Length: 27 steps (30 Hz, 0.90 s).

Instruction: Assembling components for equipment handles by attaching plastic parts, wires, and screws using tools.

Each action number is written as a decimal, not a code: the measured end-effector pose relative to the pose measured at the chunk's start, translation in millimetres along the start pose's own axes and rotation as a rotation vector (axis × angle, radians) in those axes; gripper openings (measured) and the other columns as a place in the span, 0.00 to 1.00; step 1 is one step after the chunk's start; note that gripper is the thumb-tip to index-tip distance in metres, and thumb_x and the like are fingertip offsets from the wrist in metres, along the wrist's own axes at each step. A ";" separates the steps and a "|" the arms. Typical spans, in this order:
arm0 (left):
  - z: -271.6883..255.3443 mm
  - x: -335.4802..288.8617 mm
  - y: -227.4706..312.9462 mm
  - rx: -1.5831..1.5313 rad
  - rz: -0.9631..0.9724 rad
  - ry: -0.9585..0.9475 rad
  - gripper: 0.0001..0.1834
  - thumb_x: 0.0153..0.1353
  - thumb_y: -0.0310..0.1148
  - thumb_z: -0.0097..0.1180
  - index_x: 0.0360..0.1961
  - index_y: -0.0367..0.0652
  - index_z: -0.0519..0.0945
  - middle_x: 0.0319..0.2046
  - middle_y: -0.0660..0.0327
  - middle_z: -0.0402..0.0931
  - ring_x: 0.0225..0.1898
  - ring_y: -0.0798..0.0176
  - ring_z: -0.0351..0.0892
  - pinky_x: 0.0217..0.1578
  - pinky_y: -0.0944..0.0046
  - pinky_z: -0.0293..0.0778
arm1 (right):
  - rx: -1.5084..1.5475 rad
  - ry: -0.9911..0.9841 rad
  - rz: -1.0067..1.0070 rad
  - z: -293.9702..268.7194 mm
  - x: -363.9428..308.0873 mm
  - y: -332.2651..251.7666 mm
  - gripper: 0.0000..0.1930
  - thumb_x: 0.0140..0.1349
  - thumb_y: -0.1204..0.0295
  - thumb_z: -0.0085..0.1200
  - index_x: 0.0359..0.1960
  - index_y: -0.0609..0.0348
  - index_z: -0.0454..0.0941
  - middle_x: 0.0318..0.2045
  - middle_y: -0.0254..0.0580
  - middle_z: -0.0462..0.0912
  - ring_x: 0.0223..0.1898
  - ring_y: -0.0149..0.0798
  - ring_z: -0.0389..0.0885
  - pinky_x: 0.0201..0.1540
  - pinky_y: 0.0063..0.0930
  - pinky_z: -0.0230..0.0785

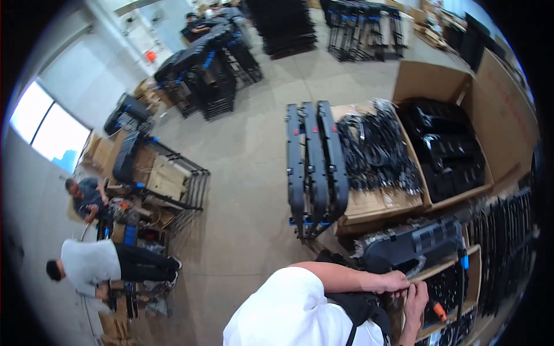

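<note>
Beside both hands (407, 288), a black housing (412, 245) fronts cable-filled cartons (381, 205).

Matt brown cardboard boxes (430, 81); glossy black plastic part (412, 242); smooth grey concrete floor (254, 173).

open brown cardboard box (456, 86) at right, flattened brown cartons (101, 151) at left
</note>
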<state>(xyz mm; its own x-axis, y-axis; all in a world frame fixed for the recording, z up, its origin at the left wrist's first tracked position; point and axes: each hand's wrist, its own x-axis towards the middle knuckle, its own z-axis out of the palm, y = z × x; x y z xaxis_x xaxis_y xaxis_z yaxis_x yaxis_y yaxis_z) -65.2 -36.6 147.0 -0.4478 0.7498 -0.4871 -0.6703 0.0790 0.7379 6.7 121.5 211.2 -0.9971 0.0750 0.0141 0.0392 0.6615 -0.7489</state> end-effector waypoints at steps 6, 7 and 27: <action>-27.4 -10.0 6.7 -0.028 -0.026 0.004 0.17 0.81 0.43 0.49 0.45 0.44 0.86 0.32 0.67 0.83 0.28 0.72 0.79 0.26 0.68 0.76 | -0.171 -0.112 0.040 1.1 19.1 -49.7 0.14 0.62 0.70 0.68 0.46 0.62 0.83 0.38 0.48 0.83 0.40 0.48 0.86 0.45 0.39 0.78; -34.4 -8.4 2.9 -0.058 0.014 -0.037 0.17 0.81 0.43 0.49 0.48 0.43 0.85 0.32 0.67 0.82 0.29 0.72 0.79 0.27 0.69 0.77 | -0.171 -0.107 0.012 4.6 21.5 -47.9 0.14 0.62 0.69 0.68 0.47 0.61 0.84 0.39 0.50 0.84 0.41 0.51 0.86 0.46 0.41 0.79; -113.0 -110.0 24.0 -0.189 0.105 -0.095 0.19 0.78 0.29 0.53 0.65 0.35 0.73 0.50 0.60 0.80 0.43 0.69 0.79 0.49 0.65 0.82 | -0.233 0.038 -0.190 117.5 128.4 -59.3 0.14 0.62 0.70 0.69 0.47 0.62 0.84 0.38 0.47 0.83 0.40 0.52 0.85 0.45 0.43 0.79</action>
<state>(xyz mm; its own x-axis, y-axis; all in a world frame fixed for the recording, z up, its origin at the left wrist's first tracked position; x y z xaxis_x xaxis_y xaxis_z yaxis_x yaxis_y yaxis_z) -98.9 -191.4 165.4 -0.4691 0.8068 -0.3591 -0.7257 -0.1204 0.6774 -131.3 4.3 179.5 -0.9850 -0.0413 0.1675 -0.1293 0.8192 -0.5588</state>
